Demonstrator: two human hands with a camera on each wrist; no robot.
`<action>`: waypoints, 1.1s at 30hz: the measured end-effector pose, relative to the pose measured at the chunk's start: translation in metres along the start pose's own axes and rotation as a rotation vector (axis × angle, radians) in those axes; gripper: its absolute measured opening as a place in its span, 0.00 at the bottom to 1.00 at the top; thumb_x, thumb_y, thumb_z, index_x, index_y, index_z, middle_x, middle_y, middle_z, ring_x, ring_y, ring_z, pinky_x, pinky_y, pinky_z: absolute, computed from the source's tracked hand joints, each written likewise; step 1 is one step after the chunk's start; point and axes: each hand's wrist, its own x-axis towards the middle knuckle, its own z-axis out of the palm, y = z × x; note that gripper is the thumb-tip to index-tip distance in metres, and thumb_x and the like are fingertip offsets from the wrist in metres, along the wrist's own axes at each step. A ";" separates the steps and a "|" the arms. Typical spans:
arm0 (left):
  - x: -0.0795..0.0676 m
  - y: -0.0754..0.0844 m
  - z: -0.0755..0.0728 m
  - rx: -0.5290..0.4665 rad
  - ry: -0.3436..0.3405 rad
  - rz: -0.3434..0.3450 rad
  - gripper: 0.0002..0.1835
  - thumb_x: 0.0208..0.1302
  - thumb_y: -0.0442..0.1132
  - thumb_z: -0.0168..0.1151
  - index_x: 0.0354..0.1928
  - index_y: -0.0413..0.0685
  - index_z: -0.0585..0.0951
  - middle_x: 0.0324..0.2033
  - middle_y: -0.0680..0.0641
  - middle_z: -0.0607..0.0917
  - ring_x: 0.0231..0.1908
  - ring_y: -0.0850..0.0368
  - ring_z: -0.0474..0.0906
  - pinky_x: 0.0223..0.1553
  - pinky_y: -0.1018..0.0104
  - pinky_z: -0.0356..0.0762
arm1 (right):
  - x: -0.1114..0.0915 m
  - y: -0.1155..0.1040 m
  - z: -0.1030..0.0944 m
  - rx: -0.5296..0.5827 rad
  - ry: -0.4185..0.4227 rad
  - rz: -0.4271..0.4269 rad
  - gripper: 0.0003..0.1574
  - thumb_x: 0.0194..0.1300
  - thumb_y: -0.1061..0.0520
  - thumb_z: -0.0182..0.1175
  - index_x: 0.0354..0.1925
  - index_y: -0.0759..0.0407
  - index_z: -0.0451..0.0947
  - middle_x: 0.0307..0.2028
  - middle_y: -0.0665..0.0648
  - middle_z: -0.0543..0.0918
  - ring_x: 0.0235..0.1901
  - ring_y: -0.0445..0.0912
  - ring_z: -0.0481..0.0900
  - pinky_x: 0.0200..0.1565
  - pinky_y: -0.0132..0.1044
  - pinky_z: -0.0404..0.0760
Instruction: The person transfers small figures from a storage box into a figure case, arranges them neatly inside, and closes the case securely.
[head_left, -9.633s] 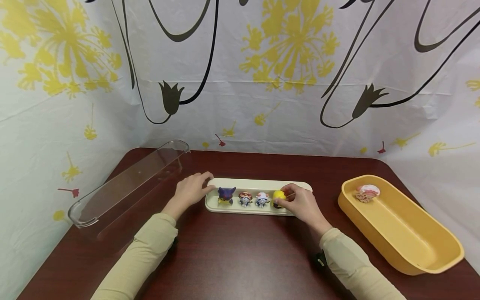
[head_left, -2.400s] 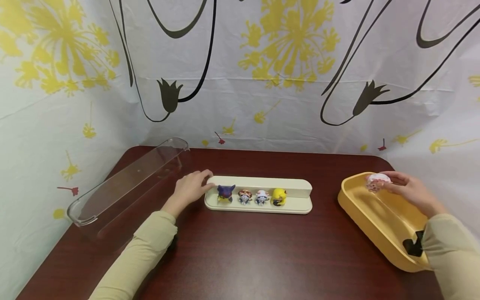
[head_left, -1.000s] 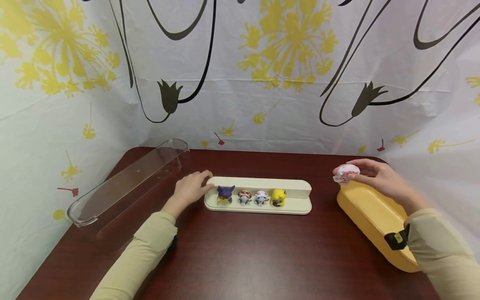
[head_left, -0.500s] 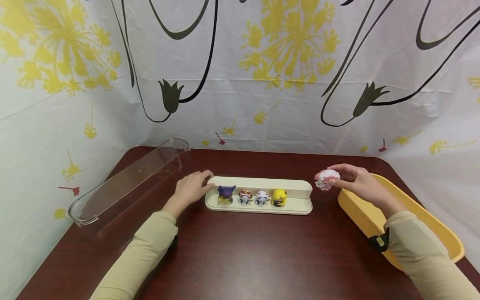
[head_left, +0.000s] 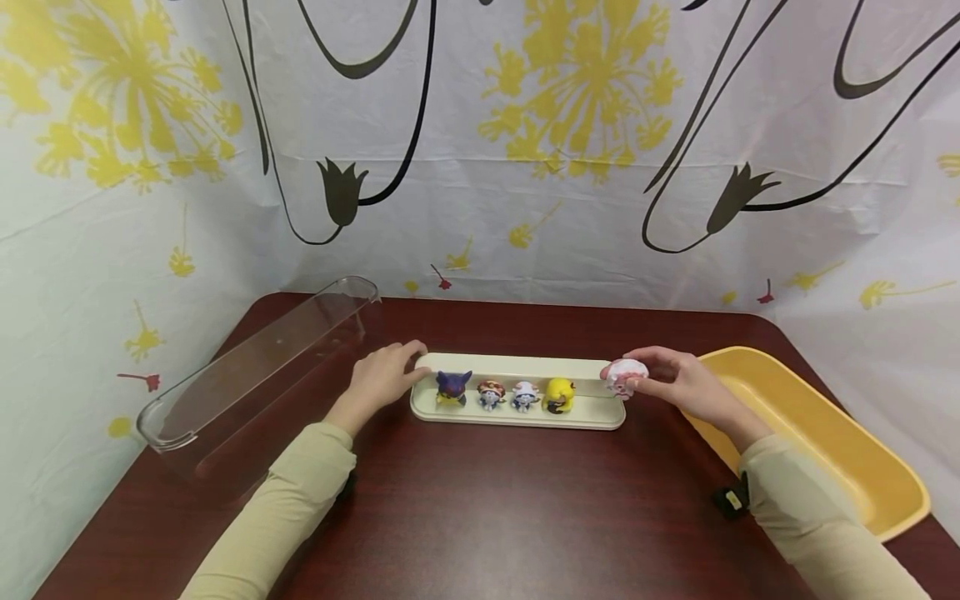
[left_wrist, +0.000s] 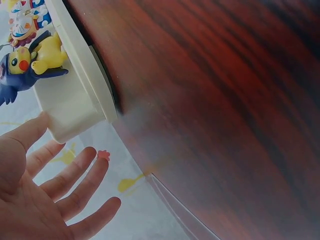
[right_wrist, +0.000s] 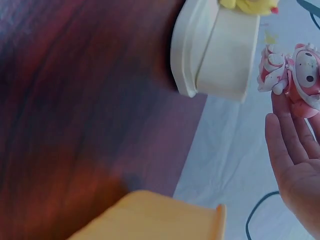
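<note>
My right hand [head_left: 693, 387] pinches a pink-and-white toy figurine [head_left: 624, 377] between thumb and fingers, over the right end of a cream display tray [head_left: 487, 421]. In the right wrist view the figurine [right_wrist: 302, 70] is held up past the tray's end. My left hand [head_left: 381, 379] touches the tray's left end, thumb and fingers extended and spread in the left wrist view. Along the tray stand a purple-eared figurine [head_left: 452, 387], one with a red-brown patterned hat [head_left: 491, 395], one with a white hat [head_left: 524, 396] and a yellow one [head_left: 558, 395].
A yellow bin [head_left: 825, 442] stands at the right, partly behind my right forearm. At the left lies a long clear plastic cover [head_left: 262, 358]. Dark red wood-grain table [head_left: 495, 508] extends in front of the tray; a patterned white sheet [head_left: 465, 225] hangs behind.
The yellow figurine was released on the tray. My right hand took the pink-and-white figurine from the bin and carried it left to the tray's right end. My left hand stayed put.
</note>
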 end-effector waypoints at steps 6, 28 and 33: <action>0.000 0.000 0.000 0.001 0.001 0.001 0.17 0.57 0.54 0.56 0.47 0.58 0.73 0.28 0.51 0.74 0.25 0.55 0.69 0.23 0.61 0.67 | -0.001 0.002 0.012 0.013 -0.005 0.013 0.21 0.55 0.57 0.62 0.47 0.64 0.72 0.39 0.59 0.78 0.37 0.46 0.77 0.36 0.30 0.74; -0.001 0.001 -0.001 -0.001 0.001 0.006 0.17 0.57 0.54 0.56 0.46 0.58 0.73 0.29 0.50 0.75 0.25 0.55 0.69 0.23 0.60 0.68 | -0.001 0.023 0.033 0.005 -0.007 0.082 0.24 0.55 0.52 0.62 0.48 0.62 0.71 0.41 0.58 0.77 0.39 0.49 0.76 0.37 0.32 0.74; 0.000 0.000 0.000 0.001 0.010 0.005 0.16 0.57 0.54 0.56 0.46 0.58 0.74 0.28 0.51 0.74 0.25 0.55 0.70 0.23 0.60 0.67 | -0.001 0.025 0.036 -0.002 -0.004 0.071 0.24 0.54 0.50 0.62 0.47 0.60 0.72 0.40 0.57 0.77 0.39 0.48 0.76 0.37 0.33 0.73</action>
